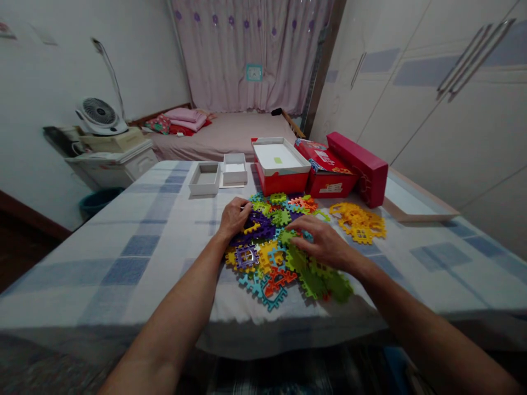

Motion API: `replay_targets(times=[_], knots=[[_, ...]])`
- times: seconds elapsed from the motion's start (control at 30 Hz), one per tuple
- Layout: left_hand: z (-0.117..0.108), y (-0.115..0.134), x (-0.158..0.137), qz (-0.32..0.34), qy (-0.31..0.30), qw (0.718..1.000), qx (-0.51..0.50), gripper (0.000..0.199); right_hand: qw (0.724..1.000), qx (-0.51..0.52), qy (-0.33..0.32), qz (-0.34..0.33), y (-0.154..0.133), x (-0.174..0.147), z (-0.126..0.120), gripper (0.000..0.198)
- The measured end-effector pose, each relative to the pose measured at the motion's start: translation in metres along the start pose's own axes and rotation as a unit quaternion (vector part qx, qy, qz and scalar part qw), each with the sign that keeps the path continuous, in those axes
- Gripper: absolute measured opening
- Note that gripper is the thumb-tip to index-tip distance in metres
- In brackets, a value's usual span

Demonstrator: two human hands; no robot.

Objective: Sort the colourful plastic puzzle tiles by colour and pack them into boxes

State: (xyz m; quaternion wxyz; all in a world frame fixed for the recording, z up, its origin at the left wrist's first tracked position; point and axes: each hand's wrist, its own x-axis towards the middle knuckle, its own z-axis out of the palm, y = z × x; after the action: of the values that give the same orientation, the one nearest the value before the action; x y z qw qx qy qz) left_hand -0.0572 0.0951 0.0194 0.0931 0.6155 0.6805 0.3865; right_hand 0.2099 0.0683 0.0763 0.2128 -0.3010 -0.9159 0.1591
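A heap of notched plastic building pieces in several colours lies near the front of the table. My left hand (234, 215) is at the heap's left edge, beside the purple pieces (263, 226). Its fingers are curled closed, and whatever they hold is hidden. Over the middle of the heap, my right hand (320, 240) pinches a green building piece (286, 236) between thumb and forefinger. More green pieces (307, 272) lie below that hand. Nearest me are orange pieces (280, 280) and light blue pieces (257, 285). A purple square piece (247, 256) rests on yellow ones.
Yellow pieces (358, 220) form a separate pile at the right. Behind the heap stand a red box with a white tray on top (284, 181), another red box (332, 184) and a long crimson box (362, 167). Small grey box (206, 187) and white box (235, 174) sit back left.
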Motion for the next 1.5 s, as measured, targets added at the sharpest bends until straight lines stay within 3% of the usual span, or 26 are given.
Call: replay_targets(times=[0.1,0.27,0.4,0.67,0.73,0.97,1.17,1.27,1.37,1.5], knots=[[-0.001,0.001,0.0,0.004,0.015,1.0,-0.01,0.032,0.995,-0.024,-0.072,-0.064,-0.027,0.009,0.025,0.028],[-0.001,0.001,0.001,0.009,0.029,0.999,-0.03,0.032,0.986,-0.134,-0.097,-0.036,-0.039,0.016,0.043,0.035],[0.001,-0.001,0.002,0.011,0.033,0.998,-0.049,0.031,0.988,-0.128,-0.082,-0.004,-0.039,0.019,0.045,0.029],[0.001,-0.005,0.005,-0.021,0.059,0.992,-0.111,0.037,0.995,-0.002,0.013,0.103,-0.02,0.031,0.041,0.01],[0.002,-0.007,0.005,-0.031,0.065,0.989,-0.129,0.041,0.994,0.009,0.028,0.103,-0.021,0.036,0.037,0.01],[0.005,-0.013,0.007,-0.041,0.068,0.984,-0.16,0.045,0.998,-0.014,-0.053,0.03,-0.034,0.063,0.046,0.013],[0.006,-0.014,0.007,-0.052,0.073,0.985,-0.145,0.046,0.993,-0.094,-0.035,0.055,-0.027,0.078,0.057,0.014],[0.006,-0.013,0.007,-0.057,0.07,0.986,-0.137,0.046,0.988,-0.11,-0.059,0.091,-0.028,0.086,0.057,0.018],[0.005,-0.011,0.007,-0.058,0.064,0.988,-0.131,0.046,0.984,-0.107,-0.078,0.118,-0.03,0.094,0.058,0.021],[0.003,-0.007,0.005,-0.054,0.061,0.988,-0.132,0.048,0.988,-0.056,-0.053,0.136,-0.03,0.099,0.061,0.022]])
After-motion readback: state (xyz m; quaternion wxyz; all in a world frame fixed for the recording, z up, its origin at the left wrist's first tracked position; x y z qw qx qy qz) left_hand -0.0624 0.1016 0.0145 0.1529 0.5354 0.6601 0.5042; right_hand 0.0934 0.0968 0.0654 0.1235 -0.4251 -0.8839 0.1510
